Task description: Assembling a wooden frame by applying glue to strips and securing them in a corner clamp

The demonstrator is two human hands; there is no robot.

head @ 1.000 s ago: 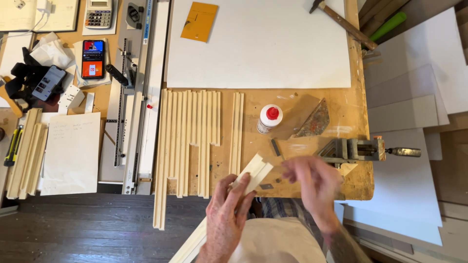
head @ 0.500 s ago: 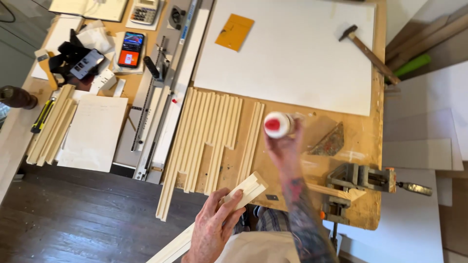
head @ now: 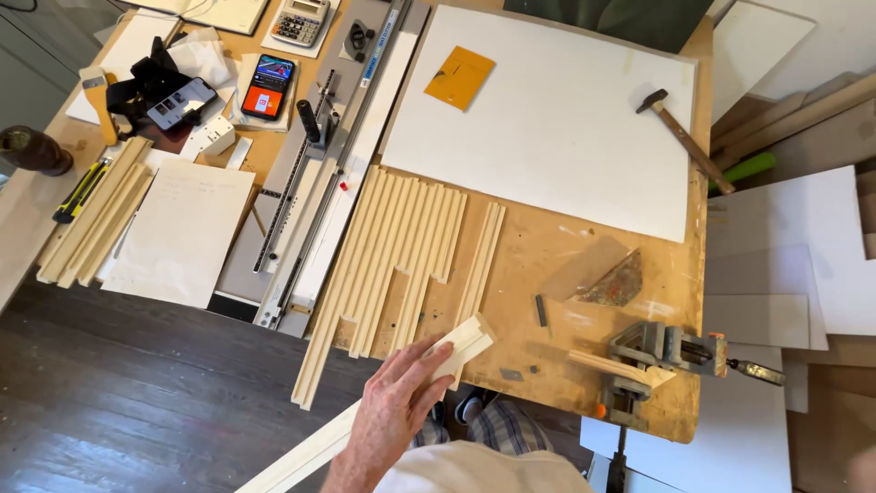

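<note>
- At the far left of the bench, a bundle of pale wood strips (head: 91,224) lies beside a yellow utility knife (head: 80,190), and a sheet of white paper (head: 182,233) sits just to their right.
- Further back, a phone with a lit screen (head: 267,87) and a calculator (head: 297,20) rest near a long metal cutting rail (head: 319,183).
- A row of pale moulding strips (head: 392,256) lies side by side on the workbench (head: 584,365), in front of a large white board (head: 557,119) with an orange card (head: 459,78) on it.
- Your left hand (head: 397,402) is closed around a long pale moulding (head: 461,345), fingers wrapped over its upper end; that end sits over the front edge of the bench, and the rest slants down to the lower left, off the bench.
- Your right hand is out of view.
- To the right, a corner clamp (head: 657,351) grips a short mitred wood piece (head: 616,367), and a hammer (head: 684,137) lies at the board's right edge.
</note>
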